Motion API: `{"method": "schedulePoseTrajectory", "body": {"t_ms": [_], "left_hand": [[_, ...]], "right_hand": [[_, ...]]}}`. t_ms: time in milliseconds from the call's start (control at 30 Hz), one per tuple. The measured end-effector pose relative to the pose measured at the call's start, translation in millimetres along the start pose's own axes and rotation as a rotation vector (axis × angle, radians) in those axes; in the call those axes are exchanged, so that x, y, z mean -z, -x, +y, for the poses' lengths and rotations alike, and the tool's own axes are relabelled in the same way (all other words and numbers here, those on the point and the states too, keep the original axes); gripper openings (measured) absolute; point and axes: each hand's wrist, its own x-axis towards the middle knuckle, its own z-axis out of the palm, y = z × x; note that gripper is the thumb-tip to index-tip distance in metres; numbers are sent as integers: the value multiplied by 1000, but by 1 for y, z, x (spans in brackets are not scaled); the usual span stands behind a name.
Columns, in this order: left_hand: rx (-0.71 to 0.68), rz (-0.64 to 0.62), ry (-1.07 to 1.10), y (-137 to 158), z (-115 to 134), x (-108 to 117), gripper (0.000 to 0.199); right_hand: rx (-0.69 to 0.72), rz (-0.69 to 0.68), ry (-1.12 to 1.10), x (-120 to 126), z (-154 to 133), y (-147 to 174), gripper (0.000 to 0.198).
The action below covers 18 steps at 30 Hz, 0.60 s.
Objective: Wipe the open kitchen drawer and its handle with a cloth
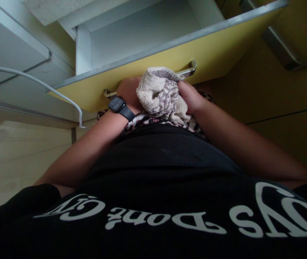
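Note:
A cream and grey-brown terry towel (160, 94) is bunched up in front of my waist, close to the drawer front. On its right side my right hand (191, 96) is closed on it, with the thumb side pressed against the fabric. My left hand (129, 90), below a black smartwatch (117, 104), grips the towel from the left; its fingers are hidden behind the folds. Just beyond both hands is the metal handle (188, 72) of a yellow-fronted drawer (212, 54), partly covered by the towel and my left hand.
The drawer is pulled out, its pale inner floor (142, 34) showing. A white cable (48, 86) runs along the left past a white cabinet (10, 39). At the right are yellow cabinet fronts (285, 93) with another metal handle (283, 50). Pale floor tiles (21, 165) lie lower left.

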Motion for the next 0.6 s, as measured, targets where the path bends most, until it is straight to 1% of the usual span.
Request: {"method": "schedulePoseTrajectory", "body": {"t_ms": [133, 300, 400, 600], "left_hand": [[4, 7, 10, -2, -3, -2, 35], [-4, -5, 23, -1, -2, 1, 36], [-11, -3, 36, -1, 0, 1, 36], [32, 24, 73, -1, -2, -3, 38]], "right_hand": [[3, 11, 8, 0, 1, -1, 50], [-9, 0, 10, 0, -1, 0, 52], [-16, -10, 4, 1, -2, 1, 49], [-13, -7, -5, 0, -3, 2, 45]]}}
